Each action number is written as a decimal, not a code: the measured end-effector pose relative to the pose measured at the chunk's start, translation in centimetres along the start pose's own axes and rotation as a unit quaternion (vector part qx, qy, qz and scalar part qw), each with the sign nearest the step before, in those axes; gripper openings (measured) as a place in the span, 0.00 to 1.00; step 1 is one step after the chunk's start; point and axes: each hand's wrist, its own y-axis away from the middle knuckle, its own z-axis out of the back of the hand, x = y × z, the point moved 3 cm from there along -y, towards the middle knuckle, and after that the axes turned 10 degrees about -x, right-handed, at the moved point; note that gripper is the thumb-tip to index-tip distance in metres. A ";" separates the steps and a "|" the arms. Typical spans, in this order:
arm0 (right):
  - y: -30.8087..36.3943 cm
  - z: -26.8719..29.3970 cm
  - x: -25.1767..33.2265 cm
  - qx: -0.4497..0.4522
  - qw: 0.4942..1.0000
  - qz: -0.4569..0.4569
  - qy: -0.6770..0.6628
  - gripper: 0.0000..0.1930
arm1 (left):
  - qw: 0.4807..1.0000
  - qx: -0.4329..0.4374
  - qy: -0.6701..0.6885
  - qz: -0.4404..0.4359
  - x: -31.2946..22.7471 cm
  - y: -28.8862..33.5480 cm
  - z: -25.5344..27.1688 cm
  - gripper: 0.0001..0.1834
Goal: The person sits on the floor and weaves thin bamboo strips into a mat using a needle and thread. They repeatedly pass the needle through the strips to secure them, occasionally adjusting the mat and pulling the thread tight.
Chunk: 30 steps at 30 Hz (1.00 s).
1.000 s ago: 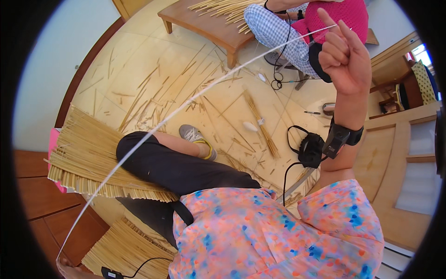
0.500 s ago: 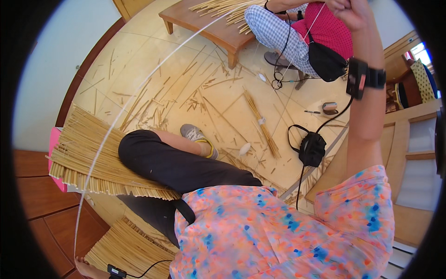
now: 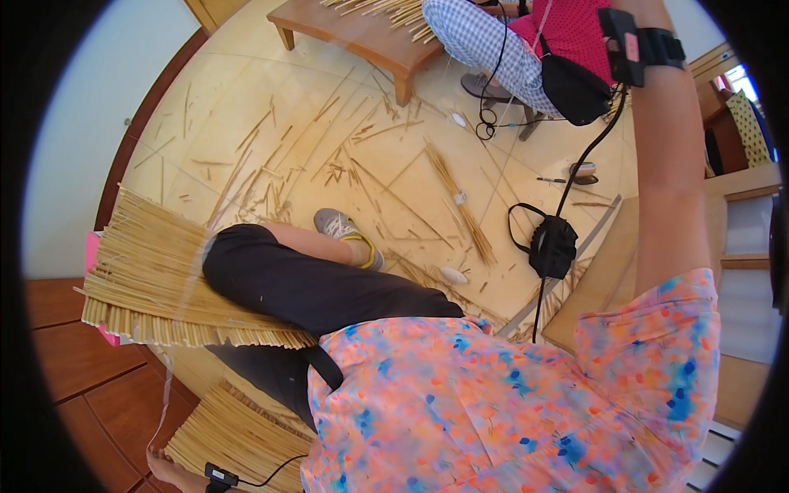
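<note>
A wide, flat bundle of straw-coloured stalks (image 3: 148, 263) lies across my bent leg, cut ends toward the lower side. A pale strip of cord (image 3: 167, 394) hangs below its left part and runs down to my left hand (image 3: 164, 470) at the lower left, whose fingers are closed on it. Faint and blurred, a stretch of the same cord crosses the bundle. My right arm (image 3: 672, 164), with a black wrist strap, reaches up past the top edge; its hand is out of view. A second layer of stalks (image 3: 238, 431) sits beside my left forearm.
Another person (image 3: 493, 49) in checked trousers sits at the top by a low wooden table (image 3: 353, 41) bearing stalks. Stalk scraps litter the floor, with a tied bundle (image 3: 460, 200), a black pouch (image 3: 552, 246) and its cable. Wooden panelling (image 3: 723, 255) stands on the right.
The cord, a taut arc between my hands before, now hangs slack near the left hand and blurs over the bundle. My right hand has risen out of view; my left has shifted slightly right.
</note>
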 end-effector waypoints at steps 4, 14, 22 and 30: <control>2.1 -1.5 -5.8 0.084 0.964 -0.002 0.254 0.16 | 1.000 0.002 0.006 -0.030 -0.4 -0.3 0.5 0.15; 8.2 -4.5 -23.8 0.351 0.736 -0.054 0.576 0.13 | 0.998 0.049 -0.013 -0.038 1.6 -9.4 4.0 0.14; 8.6 -7.2 -22.5 0.346 0.674 0.133 0.639 0.16 | 0.970 0.085 0.097 -0.207 -11.7 6.6 5.5 0.10; 19.8 -22.1 -14.6 0.410 0.826 0.184 0.340 0.12 | 0.898 0.181 0.165 -0.366 -19.5 21.8 11.1 0.09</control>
